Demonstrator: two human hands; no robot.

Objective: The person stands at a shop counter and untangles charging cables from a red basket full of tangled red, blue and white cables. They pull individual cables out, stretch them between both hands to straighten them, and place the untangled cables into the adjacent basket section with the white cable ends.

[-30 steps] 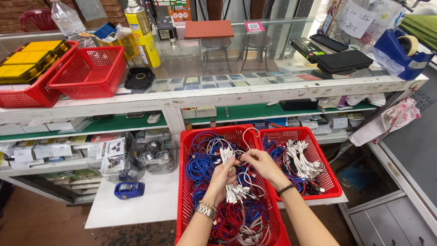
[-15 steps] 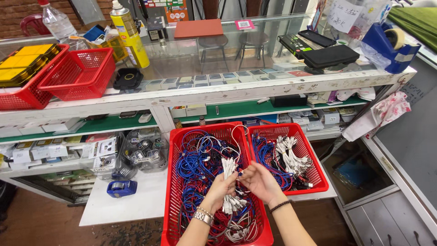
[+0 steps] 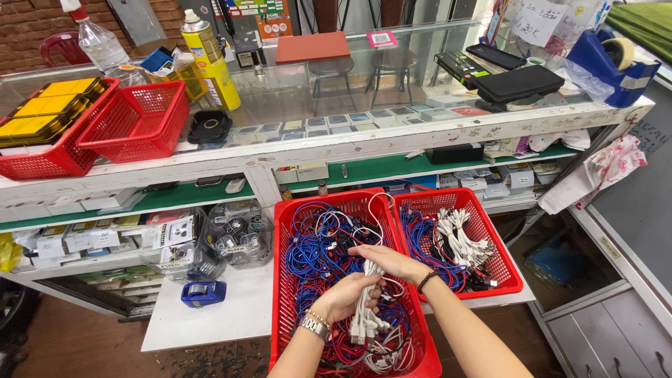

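Compared with half a second ago, both hands sit lower in the near basket [image 3: 283, 294] and closer together. The left hand [image 3: 344, 297] is closed around a bunch of white cables [image 3: 365, 308], holding it upright over the tangle of blue and red cables. The right hand [image 3: 389, 260] lies over the top of the same bunch, fingers curled on it, so the two hands meet there. The left wrist carries a metal watch [image 3: 312, 324], the right a dark band.

The basket stands on a white table [image 3: 210, 318], beside a second red basket [image 3: 507, 269] with more white and blue cables. A blue tape dispenser [image 3: 203, 293] lies left of them on the table.

Behind is a worn white counter with a glass top [image 3: 301, 105]. Its green shelves hold rows of small white boxes [image 3: 77, 241] and clear bags. On the glass stand two red baskets [image 3: 136, 122], one with yellow trays, a yellow spray can [image 3: 210, 59], a plastic bottle, black flat cases [image 3: 518, 82] and a big blue tape dispenser [image 3: 612, 66]. A white paper sign hangs at the far right; a brick wall is at the far left.
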